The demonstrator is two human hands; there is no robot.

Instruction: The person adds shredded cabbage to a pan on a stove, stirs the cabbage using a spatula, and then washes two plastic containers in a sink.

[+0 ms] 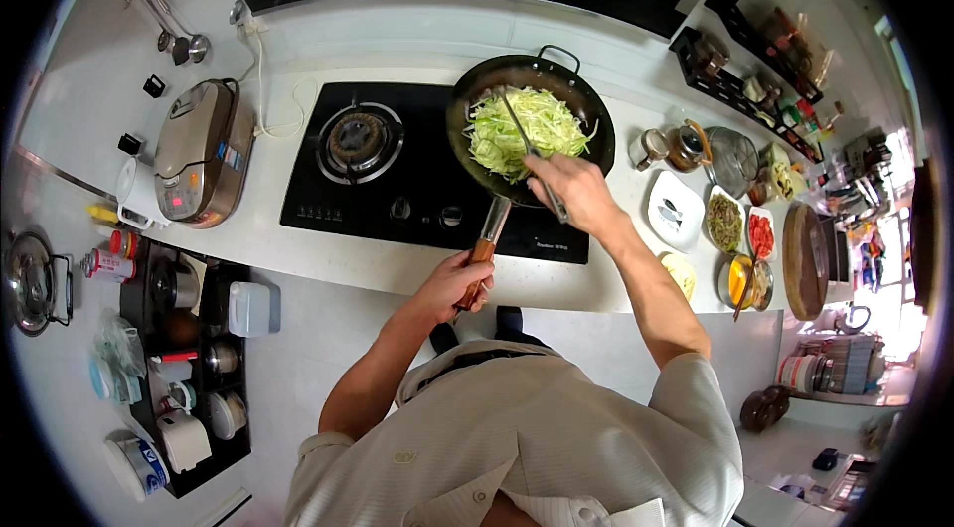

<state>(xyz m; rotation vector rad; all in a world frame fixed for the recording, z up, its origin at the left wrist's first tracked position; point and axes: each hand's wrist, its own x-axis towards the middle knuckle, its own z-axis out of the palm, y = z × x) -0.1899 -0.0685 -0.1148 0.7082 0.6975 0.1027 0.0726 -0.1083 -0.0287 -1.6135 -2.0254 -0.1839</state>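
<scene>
A dark wok [477, 76] stands over the right burner of a black glass gas hob [298, 207], holding a heap of shredded pale green vegetable [551, 125], which looks like cabbage. My left hand [455, 281] is closed around the wok's wooden handle [483, 250], near the hob's front edge. Above the wok's near rim, my right hand [572, 188] grips a metal cooking utensil [519, 126] whose far end reaches into the shreds. That end is partly buried, so its shape is unclear.
A rice cooker [201, 154] stands left of the hob. On the right are a white square plate [675, 211], a dish of chopped greens [724, 220], a dish of red pieces [761, 235], a bowl of yellow liquid with chopsticks [738, 281], glass jars [687, 147] and a round wooden board [805, 262].
</scene>
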